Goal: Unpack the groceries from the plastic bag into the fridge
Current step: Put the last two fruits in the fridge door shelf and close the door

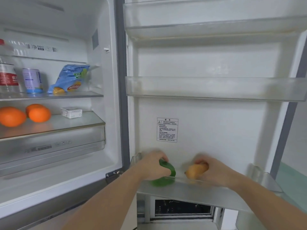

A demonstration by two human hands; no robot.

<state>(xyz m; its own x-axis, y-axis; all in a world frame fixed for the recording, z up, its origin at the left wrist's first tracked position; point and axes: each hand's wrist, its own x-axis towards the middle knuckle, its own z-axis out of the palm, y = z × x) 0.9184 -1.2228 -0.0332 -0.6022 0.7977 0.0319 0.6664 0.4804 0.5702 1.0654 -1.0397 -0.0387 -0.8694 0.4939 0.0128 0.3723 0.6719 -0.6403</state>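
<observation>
The fridge stands open in front of me, its door swung out to the right. My left hand point(155, 165) grips a green pepper point(166, 175) inside the lowest door bin point(207, 195). To its right, my right hand point(214, 171) is closed around an orange-yellow vegetable point(195, 170), held in the same bin. Both items sit low behind the bin's clear front wall. The plastic bag is out of view.
The fridge's upper shelf holds a water bottle point(7, 72), a purple can point(32, 80) and a blue snack bag point(69, 78). Three oranges point(39, 114) and a small white box point(71, 112) lie on the lower shelf. Two higher door bins point(212, 87) look bare.
</observation>
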